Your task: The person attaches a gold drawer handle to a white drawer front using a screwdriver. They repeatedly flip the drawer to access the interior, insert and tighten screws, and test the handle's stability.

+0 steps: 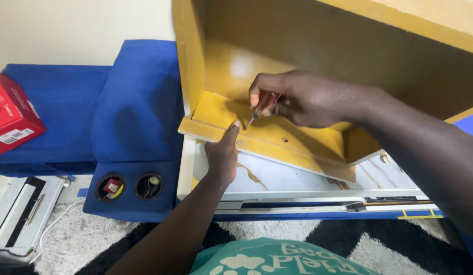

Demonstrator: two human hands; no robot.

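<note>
Right hand pinches a small screwdriver, tip on the yellow drawer panel inside the yellow cabinet. Left hand presses against the panel's front edge, fingers together, thumb up beside the tip.

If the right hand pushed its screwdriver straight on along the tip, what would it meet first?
Probably the yellow wooden shelf panel: the right hand angles the thin metal screwdriver down-left at it, beside the left hand thumb. Depth is unclear.
</note>
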